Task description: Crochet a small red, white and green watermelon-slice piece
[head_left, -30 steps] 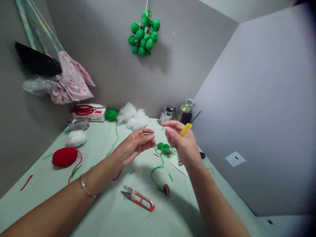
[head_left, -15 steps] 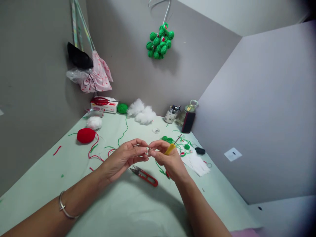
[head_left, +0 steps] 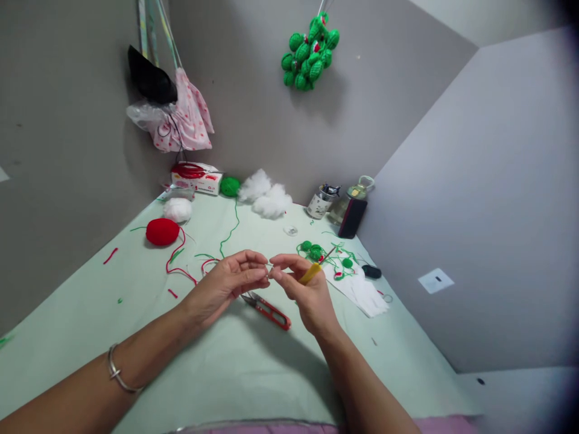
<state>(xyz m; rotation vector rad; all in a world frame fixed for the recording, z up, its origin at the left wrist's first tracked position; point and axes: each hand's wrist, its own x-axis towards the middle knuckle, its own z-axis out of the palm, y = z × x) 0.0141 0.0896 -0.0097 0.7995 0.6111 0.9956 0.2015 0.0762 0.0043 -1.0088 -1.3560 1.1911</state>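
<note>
My left hand is closed in a pinch, thumb against fingertips, on something small and pale that I cannot make out. Almost touching it, my right hand pinches at the same small thing. Tucked in the right hand is a yellow-handled crochet hook, its thin metal shaft pointing up and away. Below the hands lie red thread snips with dark blades. Beyond the right hand, small green crocheted pieces lie with loose yarn near a white tissue.
At the left are a red yarn ball and a white one. Along the back stand a green yarn ball, white stuffing, a pen tin, a bottle and a phone. Green crocheted balls hang above.
The view has shifted, so the table things sit higher in the picture. My hands stay together, with slight finger movement, and the hook remains in the right hand.
</note>
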